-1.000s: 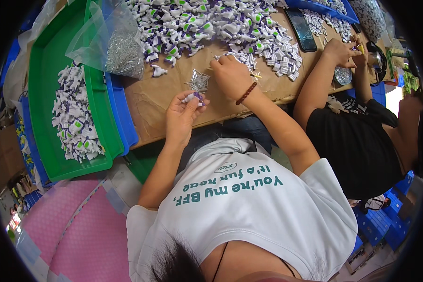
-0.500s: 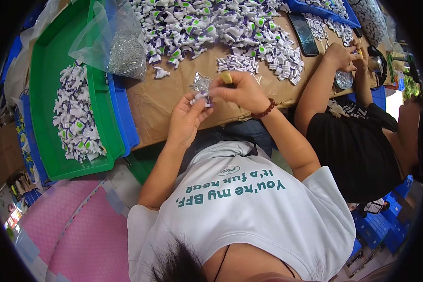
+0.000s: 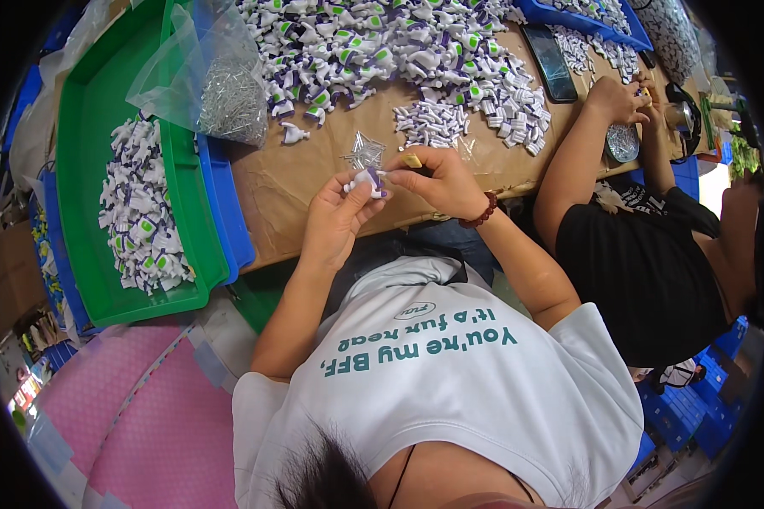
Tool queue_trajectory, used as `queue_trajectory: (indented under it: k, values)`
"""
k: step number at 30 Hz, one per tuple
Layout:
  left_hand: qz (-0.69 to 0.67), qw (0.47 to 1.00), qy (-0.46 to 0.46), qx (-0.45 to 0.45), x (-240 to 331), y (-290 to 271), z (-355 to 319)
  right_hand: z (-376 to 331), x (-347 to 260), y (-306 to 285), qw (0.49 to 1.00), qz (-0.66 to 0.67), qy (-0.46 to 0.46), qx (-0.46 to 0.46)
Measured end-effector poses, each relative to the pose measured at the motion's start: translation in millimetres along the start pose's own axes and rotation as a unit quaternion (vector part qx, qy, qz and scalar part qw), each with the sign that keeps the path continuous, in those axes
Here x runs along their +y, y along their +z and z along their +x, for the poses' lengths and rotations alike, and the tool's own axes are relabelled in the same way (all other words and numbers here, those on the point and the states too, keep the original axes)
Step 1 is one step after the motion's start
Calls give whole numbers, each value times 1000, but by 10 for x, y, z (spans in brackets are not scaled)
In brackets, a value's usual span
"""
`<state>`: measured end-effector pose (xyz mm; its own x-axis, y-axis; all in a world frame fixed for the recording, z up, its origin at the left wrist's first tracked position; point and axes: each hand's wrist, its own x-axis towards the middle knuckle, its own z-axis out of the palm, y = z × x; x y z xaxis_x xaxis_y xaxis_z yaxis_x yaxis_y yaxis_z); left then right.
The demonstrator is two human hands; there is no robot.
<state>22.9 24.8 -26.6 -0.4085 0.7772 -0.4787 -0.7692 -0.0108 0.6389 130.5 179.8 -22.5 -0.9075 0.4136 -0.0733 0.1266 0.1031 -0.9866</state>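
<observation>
My left hand (image 3: 338,214) holds a small white and purple plastic part (image 3: 366,179) at its fingertips, just above the front of the brown paper-covered table (image 3: 289,182). My right hand (image 3: 440,180) meets it from the right, fingers pinched on the same part, with a small yellowish piece (image 3: 412,160) showing on top of the hand. A little heap of thin metal pins (image 3: 364,152) lies on the table right behind the hands. Farther back spreads a large pile of white, purple and green parts (image 3: 373,51).
A green tray (image 3: 93,102) at my left holds several finished white parts (image 3: 140,220); a clear bag of metal pins (image 3: 221,89) leans over its edge. A blue tray rim (image 3: 225,212) lies beside it. At my right a person in black (image 3: 645,263) works, hands near a phone (image 3: 550,61).
My right hand drew back from the table toward my left hand, and both hands came together on the small part, a little lower and nearer my body.
</observation>
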Motion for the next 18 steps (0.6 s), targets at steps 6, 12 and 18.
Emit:
queue_trajectory:
  k: [6,12,18]
  values:
    - [-84,993,-70,-34,-17,-91,16,-33,-98,-10,999,13,-32,-15]
    - [-136,981,-135,-35,15,-149,39,-63,-99,-53,978,-118,-166,-45]
    - [12,996,-80,-24,30,-77,23,-125,-74,-97,965,-183,-170,-80]
